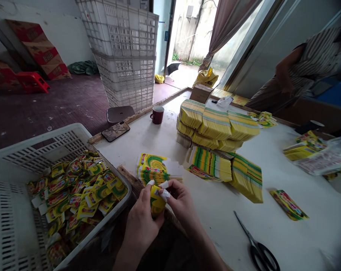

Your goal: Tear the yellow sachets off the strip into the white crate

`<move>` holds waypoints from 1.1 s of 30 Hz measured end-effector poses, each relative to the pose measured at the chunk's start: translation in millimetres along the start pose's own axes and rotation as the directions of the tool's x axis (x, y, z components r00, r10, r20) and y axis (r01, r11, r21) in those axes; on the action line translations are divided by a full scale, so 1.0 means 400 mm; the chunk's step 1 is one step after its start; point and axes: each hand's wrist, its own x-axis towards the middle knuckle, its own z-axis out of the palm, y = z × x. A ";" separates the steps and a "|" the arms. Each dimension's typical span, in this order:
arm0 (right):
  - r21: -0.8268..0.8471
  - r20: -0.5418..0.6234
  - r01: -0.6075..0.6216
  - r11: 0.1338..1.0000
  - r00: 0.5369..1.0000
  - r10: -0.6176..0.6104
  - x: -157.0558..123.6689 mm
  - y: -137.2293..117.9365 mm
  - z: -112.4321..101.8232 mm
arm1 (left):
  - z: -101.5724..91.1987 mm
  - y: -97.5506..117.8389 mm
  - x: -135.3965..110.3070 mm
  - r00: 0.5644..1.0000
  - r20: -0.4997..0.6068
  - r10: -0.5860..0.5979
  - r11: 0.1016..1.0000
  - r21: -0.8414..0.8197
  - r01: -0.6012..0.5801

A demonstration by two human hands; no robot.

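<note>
My left hand (142, 218) and my right hand (180, 201) meet at the near edge of the white table (148, 137). Together they pinch one small yellow and green printed box (156, 201), fingers closed round it. White tape wraps several fingertips. Just beyond the hands lies a short stack of flat yellow-green box blanks (153, 169). Further back, large bundles of the same blanks (215, 126) are piled, and more bundles (229, 171) lean beside them.
A white slatted crate (32, 150) at my left holds many folded boxes. Black scissors (258, 246) lie at the near right. A phone (115, 130) and dark red mug (157, 114) sit at the far edge. Stacked white crates (125, 56) stand behind. Another person (306, 67) stands at the far right.
</note>
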 end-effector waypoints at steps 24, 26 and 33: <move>-0.309 0.110 0.191 0.932 0.980 -0.165 -0.015 0.029 -0.027 | -0.045 -0.022 0.008 0.992 0.097 -0.086 0.989 -0.115 0.096; -0.281 0.297 0.274 0.920 0.936 -0.188 -0.016 0.012 -0.035 | -0.048 -0.028 0.005 0.986 0.150 -0.067 0.987 -0.138 0.088; -0.451 0.501 0.510 0.732 0.824 -0.265 -0.013 0.022 -0.051 | -0.058 -0.023 -0.001 0.988 0.141 -0.063 0.992 -0.102 0.078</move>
